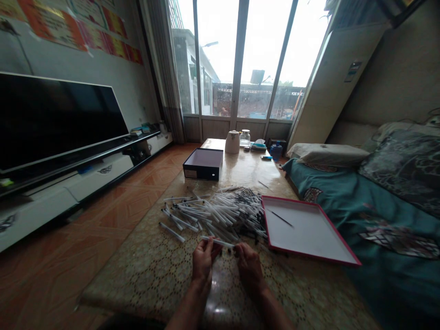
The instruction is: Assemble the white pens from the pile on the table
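A slim whitish pen barrel [224, 243] spans the gap between my two hands, just above the table. My left hand [202, 257] pinches it near its left end. At the other end, the fingers of my right hand [246, 262] are closed around its tip; what they cover there is hidden. Right beyond my hands lies a loose heap of similar white pen barrels [220, 208], many with black ends. Dark thin pieces [250, 215] are mixed in at the heap's right side. A shallow red-edged box lid [309, 247] lies to the right, with a thin dark stick [282, 218] in it.
A dark open box [202, 173] stands on the patterned table [151, 275] past the heap. Farther back are a pale kettle [232, 142], a glass jar [245, 137] and a tissue pack [259, 145]. A sofa [330, 183] borders the right side; a television [58, 119] is at left.
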The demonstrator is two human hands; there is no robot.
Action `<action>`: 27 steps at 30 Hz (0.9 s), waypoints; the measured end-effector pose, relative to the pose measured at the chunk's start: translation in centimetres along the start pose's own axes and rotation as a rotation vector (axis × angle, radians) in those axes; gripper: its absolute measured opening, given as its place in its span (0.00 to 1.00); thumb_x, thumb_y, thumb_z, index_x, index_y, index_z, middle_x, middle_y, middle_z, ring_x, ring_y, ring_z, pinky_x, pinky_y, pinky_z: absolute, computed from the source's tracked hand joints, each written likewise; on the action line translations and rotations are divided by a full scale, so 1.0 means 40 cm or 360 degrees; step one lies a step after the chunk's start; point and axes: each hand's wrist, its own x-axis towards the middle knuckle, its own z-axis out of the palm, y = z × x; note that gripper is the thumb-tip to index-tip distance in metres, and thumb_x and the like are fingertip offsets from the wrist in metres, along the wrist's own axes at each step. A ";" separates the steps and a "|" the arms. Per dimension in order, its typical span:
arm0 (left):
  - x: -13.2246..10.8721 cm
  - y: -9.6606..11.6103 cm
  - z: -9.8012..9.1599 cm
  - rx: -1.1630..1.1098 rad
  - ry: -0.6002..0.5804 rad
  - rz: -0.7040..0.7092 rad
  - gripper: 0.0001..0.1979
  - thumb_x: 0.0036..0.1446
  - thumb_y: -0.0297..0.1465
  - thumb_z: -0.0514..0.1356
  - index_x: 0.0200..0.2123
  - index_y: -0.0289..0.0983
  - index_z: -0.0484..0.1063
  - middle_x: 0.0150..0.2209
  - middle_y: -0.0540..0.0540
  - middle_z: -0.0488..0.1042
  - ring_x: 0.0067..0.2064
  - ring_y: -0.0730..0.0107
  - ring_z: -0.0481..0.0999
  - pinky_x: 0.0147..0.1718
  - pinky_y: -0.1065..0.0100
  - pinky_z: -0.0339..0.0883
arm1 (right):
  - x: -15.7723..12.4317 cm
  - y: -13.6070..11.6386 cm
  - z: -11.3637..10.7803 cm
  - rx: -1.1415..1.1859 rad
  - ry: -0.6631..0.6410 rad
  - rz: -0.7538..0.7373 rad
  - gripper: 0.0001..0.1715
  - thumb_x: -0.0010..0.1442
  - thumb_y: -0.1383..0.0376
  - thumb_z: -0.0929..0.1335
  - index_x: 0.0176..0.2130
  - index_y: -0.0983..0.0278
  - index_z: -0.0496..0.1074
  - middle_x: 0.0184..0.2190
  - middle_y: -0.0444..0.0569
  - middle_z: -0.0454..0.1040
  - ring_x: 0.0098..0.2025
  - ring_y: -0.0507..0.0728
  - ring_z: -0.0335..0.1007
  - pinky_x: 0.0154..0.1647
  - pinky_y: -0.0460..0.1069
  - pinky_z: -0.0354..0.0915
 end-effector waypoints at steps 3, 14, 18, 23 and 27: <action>-0.002 0.003 0.002 0.0000 -0.0003 -0.0004 0.03 0.50 0.25 0.61 0.30 0.31 0.70 0.26 0.45 0.76 0.28 0.72 0.76 0.30 0.70 0.73 | -0.001 0.004 0.001 -0.0001 0.0002 -0.0022 0.19 0.62 0.58 0.57 0.28 0.64 0.69 0.23 0.45 0.69 0.26 0.52 0.65 0.29 0.45 0.59; -0.006 0.007 0.008 0.0036 -0.0015 -0.0004 0.01 0.52 0.23 0.58 0.30 0.30 0.69 0.26 0.45 0.76 0.28 0.72 0.77 0.30 0.70 0.73 | -0.001 0.000 -0.005 0.0042 -0.0032 -0.0004 0.16 0.61 0.60 0.58 0.30 0.64 0.70 0.24 0.46 0.71 0.28 0.53 0.67 0.30 0.45 0.60; -0.007 0.008 0.008 0.0024 -0.0010 -0.0006 0.01 0.52 0.23 0.59 0.30 0.31 0.69 0.26 0.45 0.76 0.27 0.72 0.77 0.30 0.70 0.73 | 0.000 0.000 -0.006 0.0159 -0.0043 0.0074 0.15 0.58 0.59 0.62 0.43 0.64 0.69 0.30 0.48 0.73 0.31 0.54 0.69 0.32 0.45 0.63; -0.009 0.009 0.007 0.0007 -0.0020 -0.0020 0.00 0.52 0.23 0.59 0.30 0.31 0.69 0.26 0.45 0.76 0.28 0.72 0.77 0.30 0.70 0.73 | 0.001 -0.001 -0.007 0.0041 -0.0063 -0.0008 0.20 0.62 0.60 0.57 0.29 0.63 0.71 0.24 0.46 0.71 0.28 0.53 0.68 0.30 0.45 0.60; -0.008 0.008 0.007 0.0013 -0.0017 -0.0003 0.00 0.52 0.22 0.59 0.30 0.31 0.69 0.26 0.45 0.76 0.27 0.72 0.77 0.29 0.70 0.74 | -0.001 -0.008 -0.010 0.0139 -0.0034 0.0029 0.13 0.59 0.61 0.61 0.31 0.64 0.71 0.24 0.45 0.72 0.27 0.53 0.68 0.29 0.45 0.60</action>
